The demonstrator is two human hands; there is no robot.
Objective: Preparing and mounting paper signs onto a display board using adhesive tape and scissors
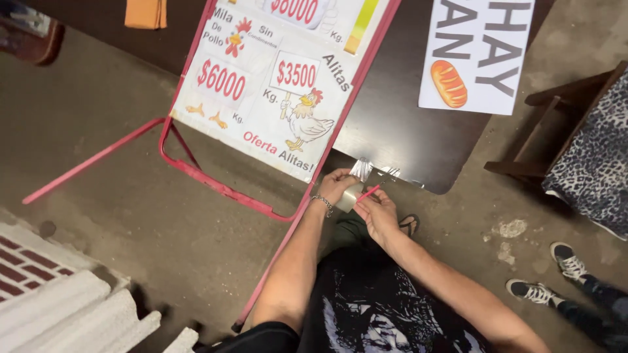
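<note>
My left hand (337, 186) grips a roll of clear packing tape (349, 197), a chain bracelet on that wrist. My right hand (377, 214) sits just right of the roll and pinches a thin red stick-like tool (368, 192) against it. Both hands hover near the lower right corner of a white poster with chicken drawings (275, 85) in a red metal frame stand (216, 186). Crinkled clear tape (361, 169) clings to the edge of a dark table (392, 124) just above my hands.
A white sign with a bread picture (474, 55) lies on the dark table. A wooden chair with leopard-print cushion (589, 157) stands at right. Another person's feet in black sneakers (553, 274) are at lower right. White brick-patterned blocks (59, 307) sit at lower left on the concrete floor.
</note>
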